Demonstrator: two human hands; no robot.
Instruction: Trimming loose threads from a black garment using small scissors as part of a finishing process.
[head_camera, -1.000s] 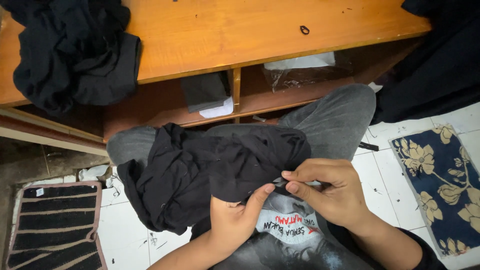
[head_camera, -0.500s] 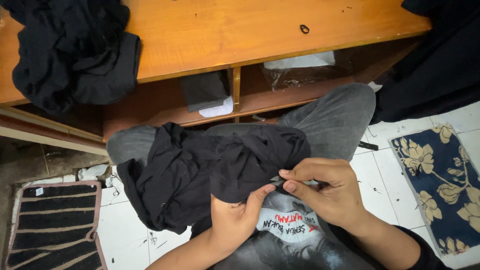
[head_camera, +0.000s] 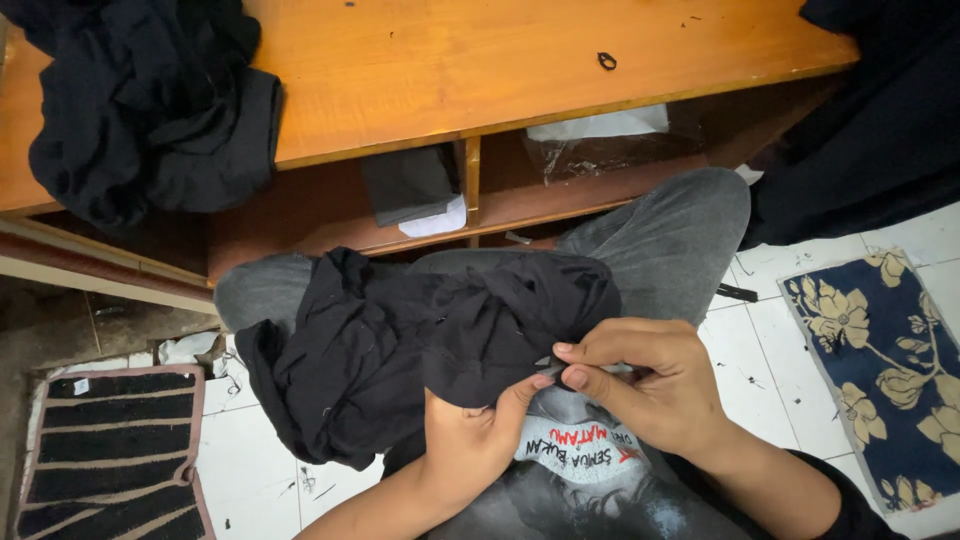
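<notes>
You have the black garment (head_camera: 400, 350) bunched across your lap at centre frame. Your left hand (head_camera: 470, 440) pinches its lower edge, thumb pressed up into the cloth. Your right hand (head_camera: 650, 385) has its fingers closed tight on the same edge (something small may sit between the fingertips; I cannot tell). Another dark cloth pile (head_camera: 150, 100) lies on the wooden table (head_camera: 480, 60), upper left.

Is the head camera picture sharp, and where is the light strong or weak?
Head view: sharp on both hands, left hand and right hand; soft glare on the wooden table; the black garment on the lap loses its folds in darkness; the shelf beneath lies in shadow.
</notes>
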